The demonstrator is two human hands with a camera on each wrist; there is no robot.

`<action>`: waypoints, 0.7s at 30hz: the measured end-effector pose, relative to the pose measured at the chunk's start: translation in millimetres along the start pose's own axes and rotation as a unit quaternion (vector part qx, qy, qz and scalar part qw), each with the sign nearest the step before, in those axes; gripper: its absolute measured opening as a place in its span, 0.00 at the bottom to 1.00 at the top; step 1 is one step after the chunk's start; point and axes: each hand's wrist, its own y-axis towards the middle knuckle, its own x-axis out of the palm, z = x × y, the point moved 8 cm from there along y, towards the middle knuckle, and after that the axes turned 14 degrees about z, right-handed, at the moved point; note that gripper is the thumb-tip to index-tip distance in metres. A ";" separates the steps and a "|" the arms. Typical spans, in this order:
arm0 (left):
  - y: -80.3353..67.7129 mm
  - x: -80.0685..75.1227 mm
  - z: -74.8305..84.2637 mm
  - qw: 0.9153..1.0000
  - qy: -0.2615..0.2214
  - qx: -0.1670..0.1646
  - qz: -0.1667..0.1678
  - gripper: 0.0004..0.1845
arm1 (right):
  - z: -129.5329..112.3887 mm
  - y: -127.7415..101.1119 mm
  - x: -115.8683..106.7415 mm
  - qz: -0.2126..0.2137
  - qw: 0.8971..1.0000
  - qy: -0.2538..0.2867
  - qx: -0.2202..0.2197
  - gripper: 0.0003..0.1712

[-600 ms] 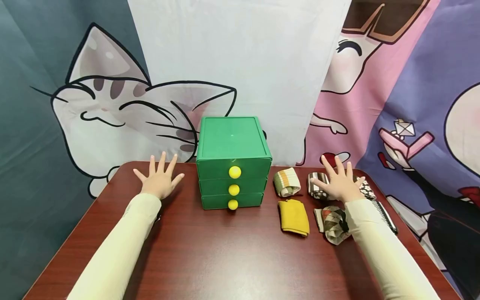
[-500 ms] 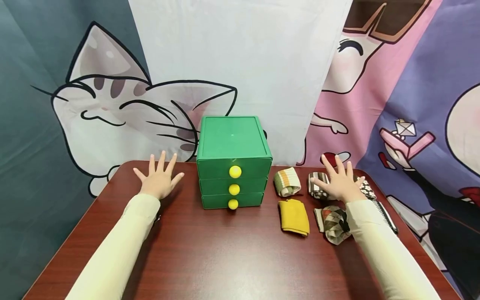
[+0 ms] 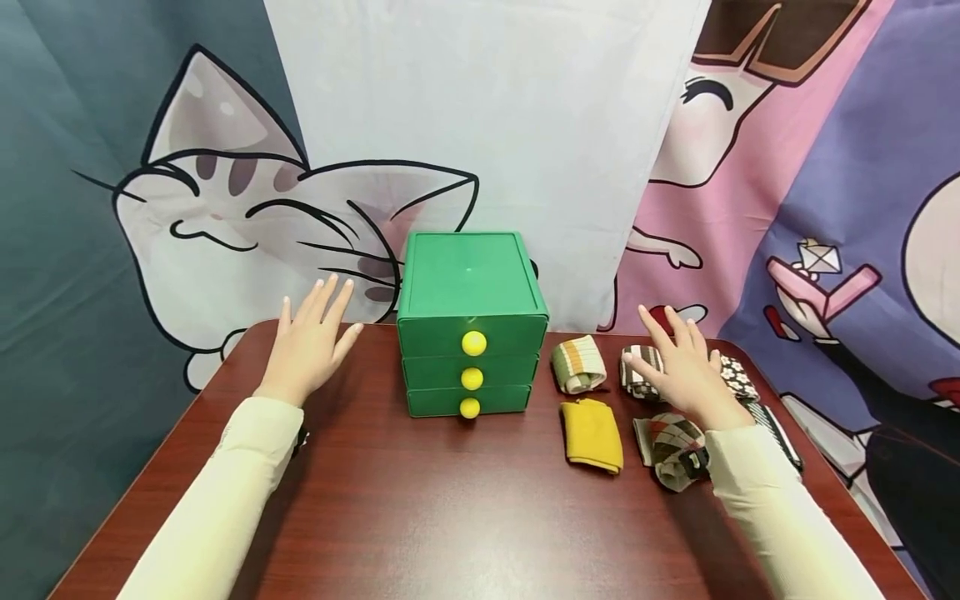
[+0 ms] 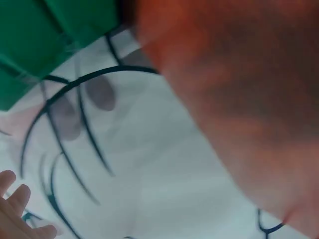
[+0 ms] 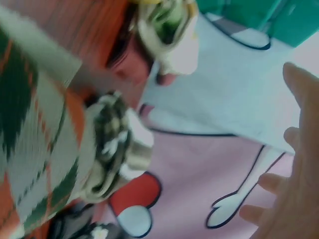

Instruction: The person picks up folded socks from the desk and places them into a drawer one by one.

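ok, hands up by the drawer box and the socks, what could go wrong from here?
1. The right hand hovers open over the striped sock roll, with more rolls packed close; a grab could drag a neighbour along.
2. The patterned roll lies near the table edge and could get knocked off.
3. All three drawers of the green drawer box are closed; a one-handed pull might slide the box.

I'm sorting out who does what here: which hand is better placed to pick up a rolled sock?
Right. The right hand hovers open over the rolled socks, at the checkered sock. The left hand is across the green drawer unit.
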 end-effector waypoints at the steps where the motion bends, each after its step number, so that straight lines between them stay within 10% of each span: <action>1: 2.6 -4.5 3.7 1.000 -0.002 0.009 0.014 0.34 | -5.1 -2.2 -3.2 0.016 1.000 0.009 -0.009 0.48; 9: 21.1 -42.3 38.9 0.990 -0.031 0.074 0.120 0.31 | -52.0 -20.2 -22.3 0.160 0.977 0.110 -0.082 0.28; 13: 30.2 -54.1 57.4 0.987 -0.046 0.098 0.121 0.31 | -72.5 -28.9 -25.3 0.206 0.960 0.174 -0.077 0.18; 21: 42.1 -56.3 82.4 0.991 -0.046 0.119 0.049 0.30 | -104.3 -36.8 -0.1 0.115 0.912 0.394 0.031 0.15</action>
